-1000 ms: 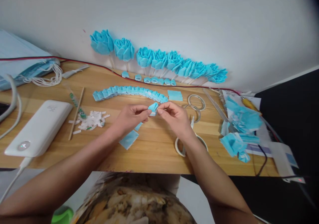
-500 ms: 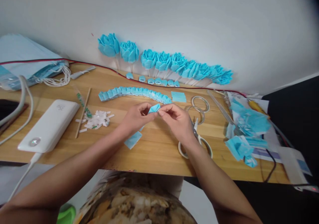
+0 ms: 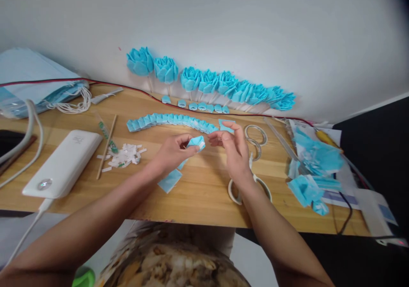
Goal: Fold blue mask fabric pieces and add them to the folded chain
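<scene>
The left hand [image 3: 174, 150] pinches a small folded blue piece [image 3: 196, 142] above the counter [image 3: 198, 193]. The right hand [image 3: 234, 148] hovers just beside it, fingers loosely apart, holding nothing.

The wooden bench [image 3: 198, 195] carries a white power bank [image 3: 64, 161] at the left, with a wooden stick [image 3: 107, 144] and white paper scraps [image 3: 126, 154] beside it; a curved row of folded blue pieces [image 3: 169, 119] lies mid-bench; a blue square [image 3: 170, 180] lies nearer the front edge; scissors [image 3: 263, 184], what look like tape rings [image 3: 246, 129] and a blue heap [image 3: 315, 161] lie to the right.

scissors [image 3: 230, 191] half hidden behind right hand [image 3: 234, 150], white cable [image 3: 27, 231] cut off left
</scene>
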The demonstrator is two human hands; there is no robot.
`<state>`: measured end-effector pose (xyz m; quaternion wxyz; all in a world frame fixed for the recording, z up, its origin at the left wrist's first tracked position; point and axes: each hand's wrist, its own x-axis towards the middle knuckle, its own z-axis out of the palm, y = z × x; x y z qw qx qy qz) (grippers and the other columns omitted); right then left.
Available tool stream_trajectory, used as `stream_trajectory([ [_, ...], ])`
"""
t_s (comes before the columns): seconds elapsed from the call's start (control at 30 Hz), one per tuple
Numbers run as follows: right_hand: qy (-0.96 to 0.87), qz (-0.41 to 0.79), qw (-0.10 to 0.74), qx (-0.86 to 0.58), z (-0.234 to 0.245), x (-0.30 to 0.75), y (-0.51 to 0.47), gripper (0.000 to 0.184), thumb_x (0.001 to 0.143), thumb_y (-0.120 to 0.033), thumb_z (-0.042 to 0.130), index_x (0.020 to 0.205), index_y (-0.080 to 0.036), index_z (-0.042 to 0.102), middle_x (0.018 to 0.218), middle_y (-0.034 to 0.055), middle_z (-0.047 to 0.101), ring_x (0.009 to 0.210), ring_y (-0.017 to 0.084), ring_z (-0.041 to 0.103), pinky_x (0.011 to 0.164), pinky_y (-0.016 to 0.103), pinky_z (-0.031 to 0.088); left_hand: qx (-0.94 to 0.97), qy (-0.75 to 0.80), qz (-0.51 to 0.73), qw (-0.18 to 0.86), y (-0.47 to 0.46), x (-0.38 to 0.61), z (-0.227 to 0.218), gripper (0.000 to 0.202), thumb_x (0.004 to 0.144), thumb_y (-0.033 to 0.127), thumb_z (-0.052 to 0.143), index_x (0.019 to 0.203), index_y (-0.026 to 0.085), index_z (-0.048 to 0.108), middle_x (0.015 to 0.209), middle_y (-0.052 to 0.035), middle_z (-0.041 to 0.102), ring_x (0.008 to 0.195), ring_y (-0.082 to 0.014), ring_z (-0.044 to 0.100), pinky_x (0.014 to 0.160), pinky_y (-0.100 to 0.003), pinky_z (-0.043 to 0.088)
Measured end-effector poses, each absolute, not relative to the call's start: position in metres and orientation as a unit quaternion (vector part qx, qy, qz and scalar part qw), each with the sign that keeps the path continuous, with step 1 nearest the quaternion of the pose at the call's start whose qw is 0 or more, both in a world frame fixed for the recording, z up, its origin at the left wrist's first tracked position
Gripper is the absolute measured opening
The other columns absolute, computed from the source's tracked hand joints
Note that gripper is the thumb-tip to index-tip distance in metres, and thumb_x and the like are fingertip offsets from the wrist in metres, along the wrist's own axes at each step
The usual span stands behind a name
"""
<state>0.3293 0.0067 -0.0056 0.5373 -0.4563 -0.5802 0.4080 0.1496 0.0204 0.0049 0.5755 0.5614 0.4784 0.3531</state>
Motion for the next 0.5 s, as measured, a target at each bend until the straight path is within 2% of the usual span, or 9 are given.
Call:
stream_trajectory([
  [0.1, -0.602, 0.444, 0.502, -0.434, -0.0049, 0.329, 0.0089, 0.034, 0.092, -0.04, 0.061, 0.122, -0.028, 0.051, 0.097, 0.0019, 0.07, 0.089, 0.016, 0.066, 0.084, 0.034, 0.053, 0.561, 0.48, 0.348, 0.578, 0.0197, 0.1506, 0.0052, 0.025, 0.072, 0.041, 0.066, 0.068, 0.019, 0.054, 0.06, 0.0059, 0.042, 0.056, -0.0091, 0.035, 0.054, -0.024, 0.026],
  [0.27, -0.618, 0.44, 0.471, -0.45, -0.0058, 0.3234, 0.0086, 0.048, 0.082, -0.029, 0.068, 0.127, -0.029, 0.052, 0.082, -0.0031, 0.062, 0.076, 0.014, 0.061, 0.073, 0.03, 0.051, 0.575, 0.481, 0.325, 0.577, 0.0177, 0.1535, 0.0052, 0.029, 0.071, 0.043, 0.064, 0.066, 0.019, 0.05, 0.06, 0.0059, 0.038, 0.056, -0.0089, 0.033, 0.053, -0.024, 0.025],
  [0.33, -0.607, 0.446, 0.472, -0.457, -0.0068, 0.3247, 0.0092, 0.048, 0.084, -0.03, 0.066, 0.13, -0.028, 0.052, 0.081, -0.0032, 0.062, 0.075, 0.013, 0.06, 0.072, 0.03, 0.051, 0.581, 0.478, 0.321, 0.575, 0.0173, 0.1534, 0.0049, 0.028, 0.072, 0.044, 0.063, 0.066, 0.019, 0.051, 0.061, 0.0058, 0.039, 0.057, -0.0091, 0.033, 0.054, -0.024, 0.025],
  [0.5, -0.571, 0.487, 0.493, -0.44, -0.0061, 0.3323, 0.0111, 0.044, 0.094, -0.043, 0.053, 0.136, -0.029, 0.051, 0.09, 0.0007, 0.068, 0.082, 0.016, 0.064, 0.079, 0.035, 0.054, 0.581, 0.488, 0.329, 0.562, 0.0181, 0.1522, 0.0027, 0.027, 0.074, 0.043, 0.064, 0.069, 0.019, 0.053, 0.059, 0.0058, 0.043, 0.056, -0.0097, 0.036, 0.054, -0.024, 0.028],
])
